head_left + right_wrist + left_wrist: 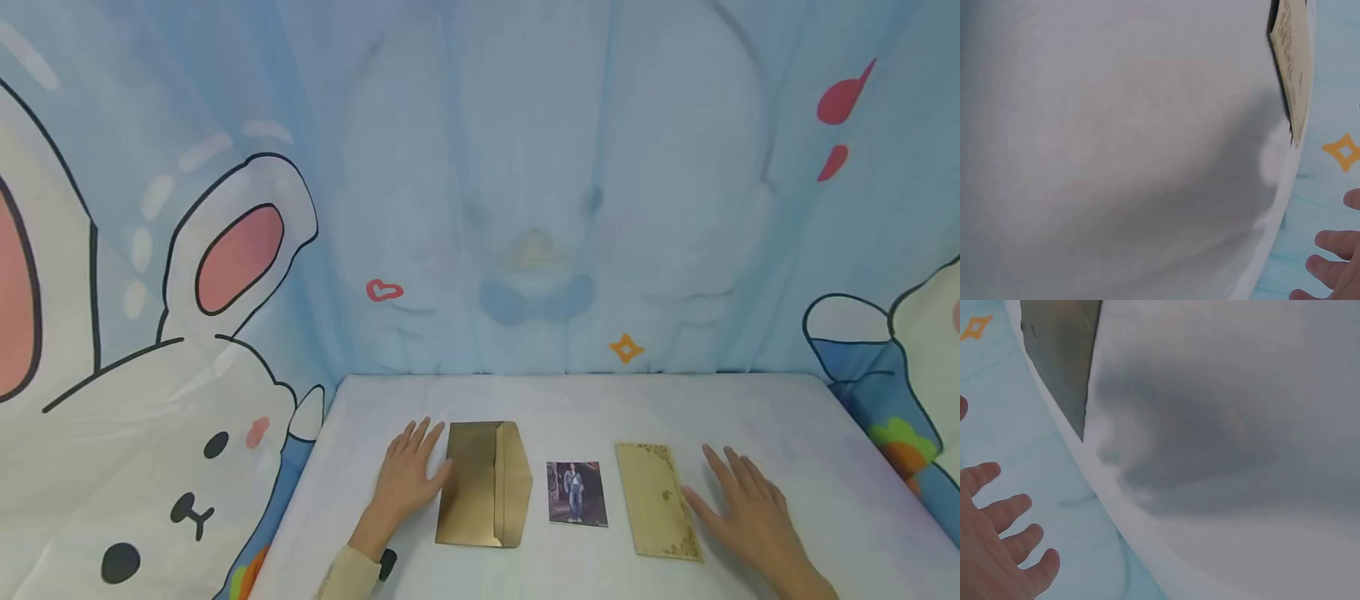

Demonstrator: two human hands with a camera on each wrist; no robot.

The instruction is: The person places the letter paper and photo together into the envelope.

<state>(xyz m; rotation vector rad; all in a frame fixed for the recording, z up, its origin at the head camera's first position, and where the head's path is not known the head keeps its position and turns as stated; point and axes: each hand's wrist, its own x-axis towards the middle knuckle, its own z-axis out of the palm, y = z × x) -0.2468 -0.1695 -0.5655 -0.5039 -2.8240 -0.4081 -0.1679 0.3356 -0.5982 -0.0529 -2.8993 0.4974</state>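
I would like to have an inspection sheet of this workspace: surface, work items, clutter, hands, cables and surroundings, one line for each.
Surface: table with a smooth white top.
Work items: gold envelope, flap opened out to the right; photo of a standing figure, in the middle; pale gold card with ornate corners, to its right.
Clutter: nothing seen.
Left hand: fingers straight, thumb at the envelope's left edge, contact unclear; small black item beside the cuff, kind unclear.
Right hand: fingers extended, thumb at the card's right edge, contact unclear.
Cables: nothing seen.
Surroundings: blue backdrop with a cartoon rabbit at left.
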